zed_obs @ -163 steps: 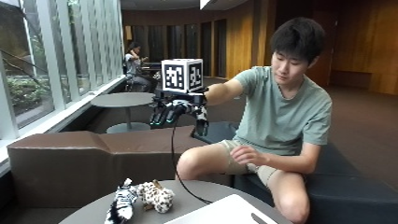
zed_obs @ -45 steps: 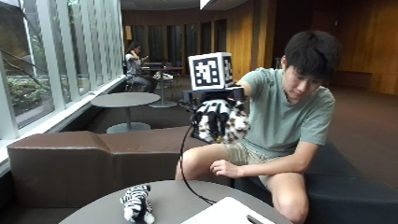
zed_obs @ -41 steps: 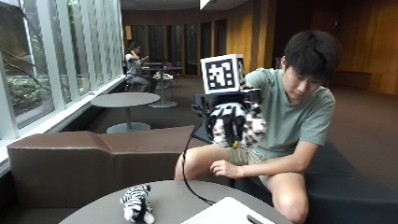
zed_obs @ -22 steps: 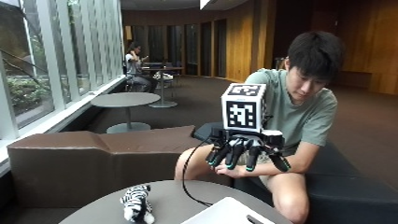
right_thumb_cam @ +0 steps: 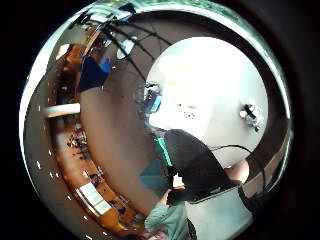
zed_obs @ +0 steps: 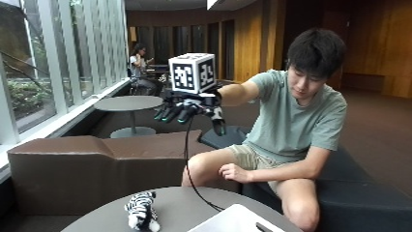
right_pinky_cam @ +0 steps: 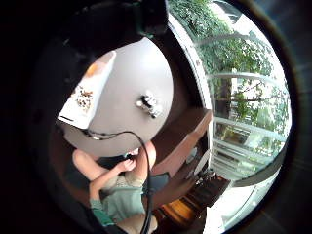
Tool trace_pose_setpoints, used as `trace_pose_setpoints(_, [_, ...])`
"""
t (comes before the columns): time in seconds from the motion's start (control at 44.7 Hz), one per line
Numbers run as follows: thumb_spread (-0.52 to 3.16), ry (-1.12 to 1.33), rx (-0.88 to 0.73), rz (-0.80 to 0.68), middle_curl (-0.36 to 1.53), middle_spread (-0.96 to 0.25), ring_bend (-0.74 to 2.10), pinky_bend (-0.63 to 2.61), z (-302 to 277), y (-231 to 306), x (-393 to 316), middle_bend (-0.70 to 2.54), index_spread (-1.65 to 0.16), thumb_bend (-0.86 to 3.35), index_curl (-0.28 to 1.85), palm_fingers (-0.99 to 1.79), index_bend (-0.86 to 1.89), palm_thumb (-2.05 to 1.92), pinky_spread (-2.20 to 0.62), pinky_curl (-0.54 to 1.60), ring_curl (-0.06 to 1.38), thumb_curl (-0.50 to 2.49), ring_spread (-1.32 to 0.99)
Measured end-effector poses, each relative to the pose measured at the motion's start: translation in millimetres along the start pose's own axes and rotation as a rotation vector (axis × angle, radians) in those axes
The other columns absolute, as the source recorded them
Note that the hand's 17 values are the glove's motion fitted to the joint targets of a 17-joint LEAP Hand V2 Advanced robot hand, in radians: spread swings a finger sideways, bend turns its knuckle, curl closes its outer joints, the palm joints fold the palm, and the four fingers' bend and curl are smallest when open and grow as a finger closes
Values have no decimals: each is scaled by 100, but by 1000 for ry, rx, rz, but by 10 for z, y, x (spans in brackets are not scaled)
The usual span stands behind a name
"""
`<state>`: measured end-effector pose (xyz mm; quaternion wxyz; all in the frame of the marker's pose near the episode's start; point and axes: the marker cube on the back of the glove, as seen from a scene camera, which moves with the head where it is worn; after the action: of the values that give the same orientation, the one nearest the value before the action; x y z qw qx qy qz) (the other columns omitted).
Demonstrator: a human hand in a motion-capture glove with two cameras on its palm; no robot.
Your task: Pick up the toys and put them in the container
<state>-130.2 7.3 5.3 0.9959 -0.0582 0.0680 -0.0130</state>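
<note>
Nearest the outside camera stands one round grey table (zed_obs: 180, 205). On it lies a single striped toy zebra (zed_obs: 141, 210), black and white, toward the table's near left part. It is the only toy left out on the tabletop. At the table's near right edge sits one white container (zed_obs: 235, 221), only a corner of which shows in the outside view. The little finger side palm view shows the container (right_pinky_cam: 87, 92) from above as a white rectangular tray with at least one spotted toy (right_pinky_cam: 84, 101) lying inside it; how many toys are in it cannot be told. In that same view the zebra (right_pinky_cam: 148, 104) sits alone on the bare table, well apart from the container. No brand name or readable writing shows on the container or on the toys.

Behind the table, one person sits on a dark bench with the bare left hand (zed_obs: 233, 172) resting near the knee. The gloved right hand (zed_obs: 186, 110) is raised at about chest height, held out over the brown sofa back (zed_obs: 96, 164), well above and apart from the zebra. Its fingers are spread, hang downward and hold nothing.

Farther back stands a second round table (zed_obs: 128, 102) beside a row of tall windows (zed_obs: 38, 67).
</note>
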Motion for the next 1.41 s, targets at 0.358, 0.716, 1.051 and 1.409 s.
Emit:
trace_pose_setpoints(0.358, [124, 13, -88, 177, 32, 1, 19, 99, 676, -125, 1845, 13, -24, -2, 25, -27, 5, 0, 6, 34, 44, 40, 5])
trace_pose_setpoints(0.716, [127, -32, -129, 159, 28, 0, 22, 101, 2498, -574, 2466, 13, -24, -1, 18, -21, 5, 2, 5, 34, 44, 37, 4])
trace_pose_setpoints(1.051, [125, -99, -76, 289, 28, -6, 72, 111, 3903, -636, 2689, 28, -26, 2, 12, 31, 5, 11, -4, 35, 55, 37, -6])
trace_pose_setpoints(1.409, [104, -18, -135, 210, 49, -17, 120, 106, 2871, -829, 2369, 75, -28, 14, 6, 109, 20, 50, -33, 37, 67, 56, -29])
